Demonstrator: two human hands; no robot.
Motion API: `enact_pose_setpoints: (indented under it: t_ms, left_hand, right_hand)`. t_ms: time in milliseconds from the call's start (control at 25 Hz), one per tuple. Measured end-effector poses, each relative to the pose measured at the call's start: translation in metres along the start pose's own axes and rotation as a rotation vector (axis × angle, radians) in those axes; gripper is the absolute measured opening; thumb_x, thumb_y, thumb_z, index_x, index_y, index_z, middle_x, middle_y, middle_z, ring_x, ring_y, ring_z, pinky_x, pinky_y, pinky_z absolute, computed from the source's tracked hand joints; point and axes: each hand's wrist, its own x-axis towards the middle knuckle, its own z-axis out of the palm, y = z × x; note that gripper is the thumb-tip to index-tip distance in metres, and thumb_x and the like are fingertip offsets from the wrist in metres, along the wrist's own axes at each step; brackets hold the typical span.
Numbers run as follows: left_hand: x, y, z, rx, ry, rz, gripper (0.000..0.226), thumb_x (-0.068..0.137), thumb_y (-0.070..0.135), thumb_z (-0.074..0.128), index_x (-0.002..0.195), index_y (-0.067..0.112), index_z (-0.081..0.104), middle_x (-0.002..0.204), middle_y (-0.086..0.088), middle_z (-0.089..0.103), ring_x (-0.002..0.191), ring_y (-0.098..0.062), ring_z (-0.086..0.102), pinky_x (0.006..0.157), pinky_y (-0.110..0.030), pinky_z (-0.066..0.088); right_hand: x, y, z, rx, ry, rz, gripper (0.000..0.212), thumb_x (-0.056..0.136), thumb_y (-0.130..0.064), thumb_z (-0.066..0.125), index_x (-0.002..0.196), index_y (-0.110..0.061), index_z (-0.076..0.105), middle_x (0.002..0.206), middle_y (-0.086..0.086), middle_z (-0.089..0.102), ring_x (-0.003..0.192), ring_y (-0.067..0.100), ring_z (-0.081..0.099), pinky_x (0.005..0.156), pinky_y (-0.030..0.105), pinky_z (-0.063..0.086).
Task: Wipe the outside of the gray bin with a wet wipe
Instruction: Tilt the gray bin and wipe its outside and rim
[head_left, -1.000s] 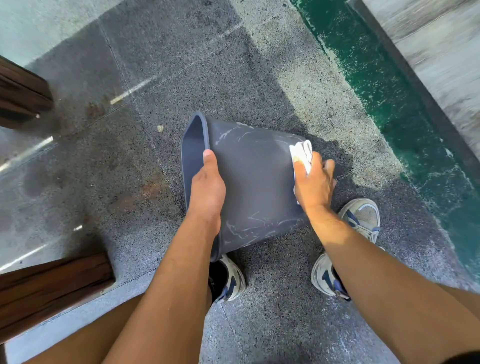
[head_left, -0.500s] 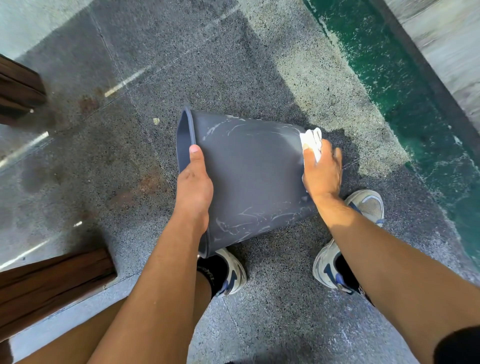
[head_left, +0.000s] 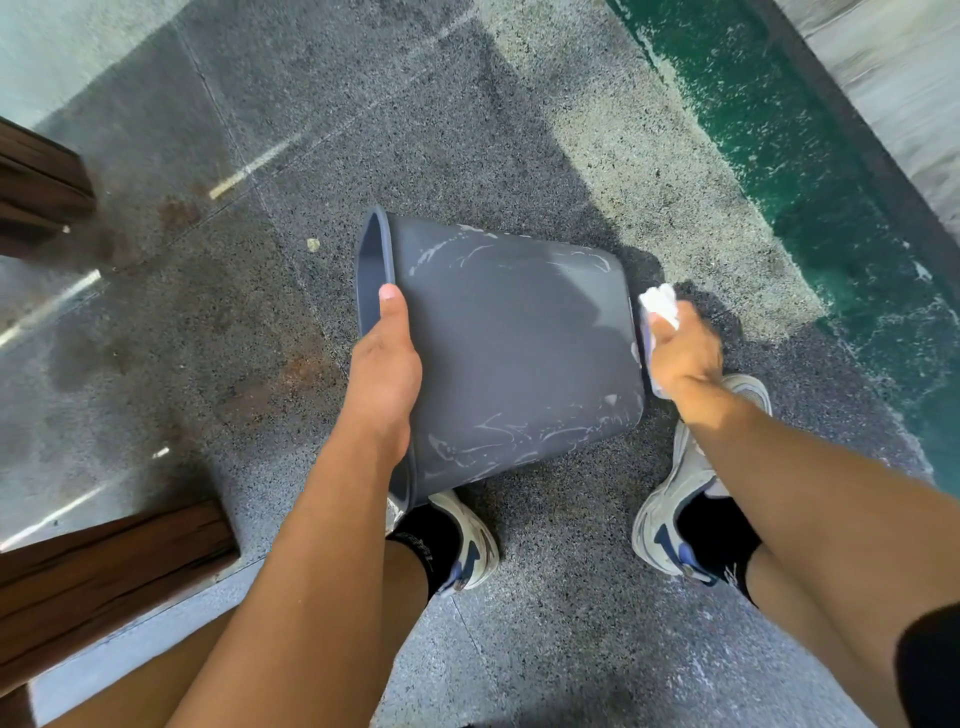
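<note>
**Gray bin held on its side over a speckled stone floor**

At the left edge of the frame, dark wooden planks (head_left: 41, 192) show at the upper left and another wooden slab (head_left: 104, 566) at the lower left. The floor (head_left: 467, 130) is speckled gray stone in large tiles, with rusty stains at centre left, pale streaks of light and a hard-edged shadow across the middle.

The left hand (head_left: 384, 374) grips the rim of the gray bin (head_left: 519, 353), thumb lying on the outer wall, the other fingers hidden inside the mouth. The bin is tipped on its side at the centre of the frame, mouth to the left, base to the right, its wall marked with whitish smears. Below it stand two white-and-blue sneakers (head_left: 675, 499).

The right hand (head_left: 685, 353) presses a crumpled white wet wipe (head_left: 661, 302) against the bin's base end, fingers closed around it.

At the upper right, a green painted strip (head_left: 810, 171) runs diagonally, bordered by a pale concrete wall (head_left: 904, 67).
</note>
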Motion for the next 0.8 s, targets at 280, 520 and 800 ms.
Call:
enact_pose_setpoints:
  t_ms: [280,520,800]
  left_hand:
    - [-0.005,0.009,0.004,-0.318,-0.330,-0.072,0.040,0.101,0.050,0.048,0.121,0.022,0.070,0.111,0.001,0.077,0.102,-0.018,0.074,0.088,-0.040,0.057]
    - [-0.019,0.032,0.005,-0.398,-0.412,-0.043,0.056,0.096,0.058,0.047,0.115,0.012,0.074,0.109,-0.009,0.077,0.101,-0.024,0.074,0.088,-0.040,0.056]
    - [-0.021,0.034,0.010,-0.365,-0.239,-0.043,0.075,0.087,0.072,0.042,0.120,0.010,0.070,0.116,-0.012,0.074,0.102,-0.023,0.071,0.094,-0.038,0.055]
  right_hand:
    - [-0.023,0.003,-0.031,0.431,0.150,0.189,0.047,0.103,-0.032,0.054,0.145,-0.013,0.044,0.137,0.017,0.057,0.127,0.037,0.055,0.098,0.045,0.049]
    - [-0.059,-0.040,-0.039,0.628,0.233,0.060,0.039,0.093,-0.039,0.061,0.129,-0.023,0.059,0.118,0.010,0.065,0.105,0.027,0.066,0.085,0.035,0.055]
    - [-0.146,-0.141,-0.034,0.705,0.058,-0.314,0.045,0.085,-0.028,0.060,0.130,-0.028,0.058,0.123,0.001,0.061,0.109,0.016,0.062,0.097,0.038,0.052]
